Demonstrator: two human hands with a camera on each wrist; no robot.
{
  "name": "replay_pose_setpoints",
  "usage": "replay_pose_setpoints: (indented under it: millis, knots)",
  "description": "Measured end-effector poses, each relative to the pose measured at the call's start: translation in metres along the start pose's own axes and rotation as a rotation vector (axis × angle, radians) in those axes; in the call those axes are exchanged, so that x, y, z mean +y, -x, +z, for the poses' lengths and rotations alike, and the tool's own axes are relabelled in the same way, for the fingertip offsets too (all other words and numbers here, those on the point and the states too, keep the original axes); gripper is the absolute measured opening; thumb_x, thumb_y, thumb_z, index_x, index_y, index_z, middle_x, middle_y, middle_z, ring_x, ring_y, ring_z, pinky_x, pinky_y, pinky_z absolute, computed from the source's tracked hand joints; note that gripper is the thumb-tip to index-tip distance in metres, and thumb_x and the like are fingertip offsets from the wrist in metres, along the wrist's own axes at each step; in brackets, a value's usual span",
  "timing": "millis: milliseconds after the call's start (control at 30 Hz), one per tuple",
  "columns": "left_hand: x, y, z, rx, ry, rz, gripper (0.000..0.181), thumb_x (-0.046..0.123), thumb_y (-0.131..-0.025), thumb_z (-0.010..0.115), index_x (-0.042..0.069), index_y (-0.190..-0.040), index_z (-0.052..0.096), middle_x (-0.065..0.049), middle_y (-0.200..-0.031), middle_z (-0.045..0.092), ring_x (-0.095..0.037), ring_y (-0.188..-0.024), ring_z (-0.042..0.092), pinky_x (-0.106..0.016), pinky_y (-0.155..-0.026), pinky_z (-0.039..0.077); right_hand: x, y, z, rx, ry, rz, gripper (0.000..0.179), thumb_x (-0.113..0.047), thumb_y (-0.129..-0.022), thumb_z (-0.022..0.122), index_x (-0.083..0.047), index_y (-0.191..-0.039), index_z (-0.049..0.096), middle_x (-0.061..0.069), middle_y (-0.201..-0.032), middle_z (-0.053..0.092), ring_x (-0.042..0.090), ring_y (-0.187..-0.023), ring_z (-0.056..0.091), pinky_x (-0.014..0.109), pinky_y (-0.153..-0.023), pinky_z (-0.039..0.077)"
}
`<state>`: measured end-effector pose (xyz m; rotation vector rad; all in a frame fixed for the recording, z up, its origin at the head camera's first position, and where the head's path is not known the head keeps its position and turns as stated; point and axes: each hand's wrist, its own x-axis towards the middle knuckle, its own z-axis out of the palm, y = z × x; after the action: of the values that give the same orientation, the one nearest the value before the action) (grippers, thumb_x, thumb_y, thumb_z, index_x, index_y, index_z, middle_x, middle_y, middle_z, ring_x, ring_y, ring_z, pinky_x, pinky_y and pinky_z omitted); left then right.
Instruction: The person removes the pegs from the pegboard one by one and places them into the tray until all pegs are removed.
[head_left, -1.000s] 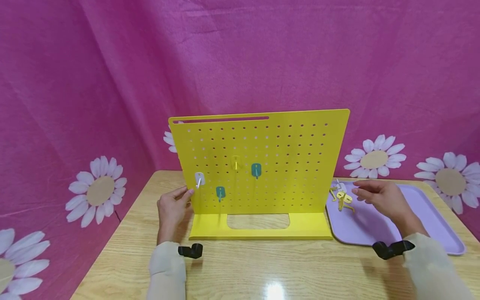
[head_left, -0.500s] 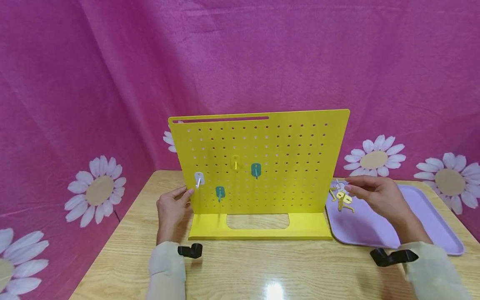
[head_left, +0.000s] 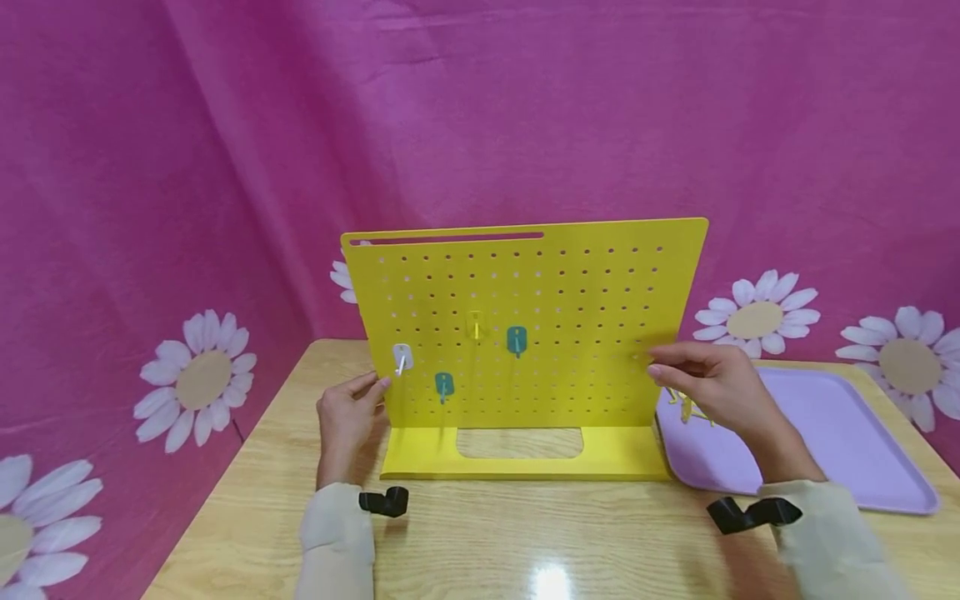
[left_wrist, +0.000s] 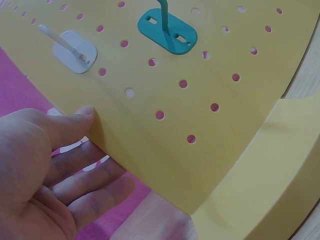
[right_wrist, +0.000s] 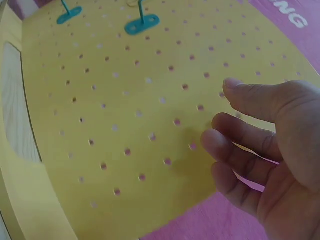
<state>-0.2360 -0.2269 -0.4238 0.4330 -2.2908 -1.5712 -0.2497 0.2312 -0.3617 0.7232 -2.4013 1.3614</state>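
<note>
A yellow pegboard [head_left: 585, 367] stands upright on its base. My left hand [head_left: 347, 421] grips its left edge, the thumb on the front face and the other fingers behind, as the left wrist view shows. Just above that thumb is a white hook [left_wrist: 75, 51], with a teal hook [left_wrist: 167, 31] to its right. Another teal hook [head_left: 517, 340] and a yellow hook [head_left: 476, 326] are mounted higher on the board. My right hand [head_left: 712, 383] is by the board's right edge, thumb and fingers apart and loosely bent. In the right wrist view nothing lies between them.
A purple tray [head_left: 825, 433] lies on the wooden table [head_left: 480, 533] to the right of the board. Several loose yellow hooks [head_left: 686, 407] sit at its left end, partly hidden by my right hand. A pink flowered cloth [head_left: 525, 117] hangs behind.
My right hand has moved left from over the hooks on the tray to the right edge of the pegboard. The left hand keeps its grip on the left edge.
</note>
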Motion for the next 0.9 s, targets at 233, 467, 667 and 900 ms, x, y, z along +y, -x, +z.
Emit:
replay_pose_setpoints:
  millis: [233, 467, 667, 900]
  knots:
    - [0.001, -0.001, 0.001, -0.007, -0.019, -0.015, 0.036, 0.024, -0.096, 0.071, 0.007, -0.128, 0.07, -0.016, -0.123, 0.067, -0.031, -0.096, 0.07, -0.039, -0.081, 0.06, -0.006, -0.009, 0.02, -0.043, -0.003, 0.01, 0.023, -0.004, -0.09, 0.075, 0.004, -0.112, 0.074, 0.012, -0.097, 0.074, 0.007, -0.081, 0.07, 0.018, -0.068, 0.057]
    - [0.0, 0.0, -0.001, 0.002, -0.011, -0.005, 0.035, 0.022, -0.096, 0.071, 0.006, -0.127, 0.069, -0.017, -0.125, 0.066, -0.032, -0.099, 0.069, -0.038, -0.08, 0.06, -0.018, -0.021, 0.042, -0.083, -0.052, 0.048, 0.025, -0.009, -0.09, 0.076, 0.002, -0.112, 0.074, 0.011, -0.101, 0.074, 0.011, -0.084, 0.07, 0.021, -0.073, 0.058]
    - [0.0, -0.001, 0.0, 0.0, -0.011, -0.011, 0.036, 0.022, -0.096, 0.07, 0.005, -0.128, 0.069, -0.017, -0.124, 0.066, -0.032, -0.099, 0.07, -0.04, -0.082, 0.06, -0.027, -0.029, 0.063, -0.107, -0.105, 0.049, 0.025, -0.011, -0.091, 0.075, 0.001, -0.113, 0.074, 0.009, -0.1, 0.074, 0.015, -0.085, 0.071, 0.025, -0.074, 0.059]
    - [0.001, -0.001, 0.0, 0.002, -0.02, -0.017, 0.037, 0.023, -0.096, 0.071, 0.005, -0.128, 0.068, -0.018, -0.124, 0.067, -0.032, -0.097, 0.07, -0.04, -0.081, 0.06, -0.038, -0.041, 0.086, -0.112, -0.168, 0.034, 0.025, -0.011, -0.091, 0.076, 0.0, -0.113, 0.075, 0.007, -0.099, 0.074, 0.018, -0.083, 0.071, 0.028, -0.073, 0.06]
